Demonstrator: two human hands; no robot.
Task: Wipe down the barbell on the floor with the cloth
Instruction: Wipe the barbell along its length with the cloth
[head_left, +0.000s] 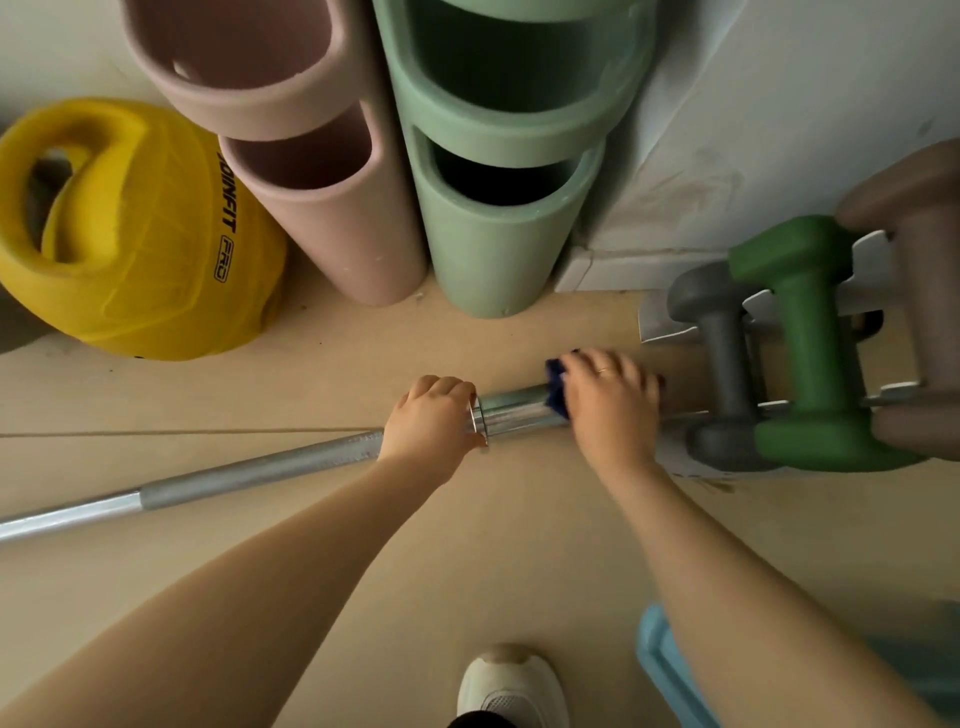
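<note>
Barbell (249, 475) lies on floor (519, 545), sleeve end toward the right. Left hand (431, 421) grips shaft at collar. Right hand (613, 402) holds blue cloth (556, 387) wrapped on sleeve (dumbbell rack (779, 364) just beyond).

The barbell (249, 475) lies flat on the tan floor (519, 545), running from the lower left edge up toward the right. Its shaft is dull grey and knurled along the middle, smoother and brighter at the far left. Past a shiny collar sits the thick chrome sleeve (517, 410), gleaming. And there's the cloth (557, 387), dark blue, bunched up and pressed right against the sleeve's far end, mostly covered from view.
</note>
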